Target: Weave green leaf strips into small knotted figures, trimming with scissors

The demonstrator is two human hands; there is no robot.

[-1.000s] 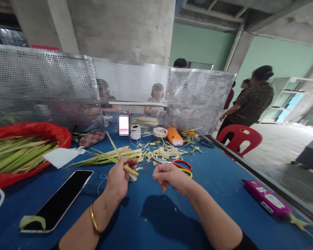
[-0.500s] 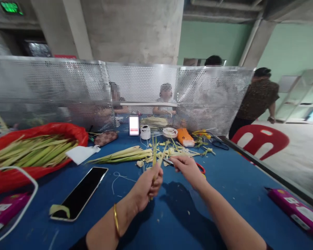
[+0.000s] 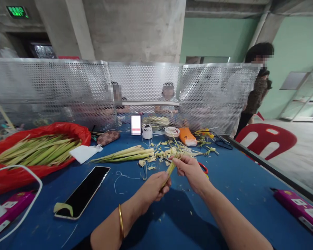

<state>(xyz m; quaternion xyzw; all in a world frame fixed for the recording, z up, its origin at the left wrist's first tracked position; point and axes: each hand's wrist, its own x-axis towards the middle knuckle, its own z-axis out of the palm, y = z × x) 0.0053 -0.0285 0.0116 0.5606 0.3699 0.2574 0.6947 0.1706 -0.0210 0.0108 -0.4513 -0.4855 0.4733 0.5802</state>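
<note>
My left hand is closed round the lower part of a thin green plant stalk bundle, which tilts up to the right. At its upper end my right hand pinches it between thumb and fingers. Behind the right hand are scissors with a red and yellow handle, partly hidden by it. Cut pale leaf scraps lie scattered beyond both hands. To their left rests a pile of long green and whitish stalks.
A red bag of long leaves stands at left, near a phone and white tissue. A thread spool, round white container and orange packet line the back, before a perforated metal screen. A red chair is at right.
My left hand has tilted the stalks rightward and lowered slightly. My right hand, earlier apart from them, now grips their upper end. The person at right has moved and turned.
</note>
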